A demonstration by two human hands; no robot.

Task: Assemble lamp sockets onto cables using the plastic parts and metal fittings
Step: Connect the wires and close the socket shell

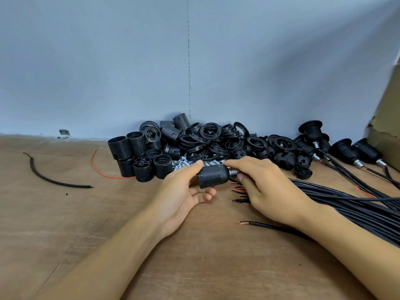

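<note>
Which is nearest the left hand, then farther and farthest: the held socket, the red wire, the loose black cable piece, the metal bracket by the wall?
1. Socket: gripped in the left hand.
2. Red wire: left, beside the pile.
3. Black cable piece: farther left.
4. Metal bracket: far left, at the wall.

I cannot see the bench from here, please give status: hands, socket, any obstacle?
Left hand holds the socket. Right hand pinches its metal fitting. Loose cable ends lie just beneath.

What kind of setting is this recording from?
Probably a small hand-assembly workbench: a bare wooden table against a plain wall, a heap of black socket parts, a cable bundle, and finished sockets set aside.
</note>
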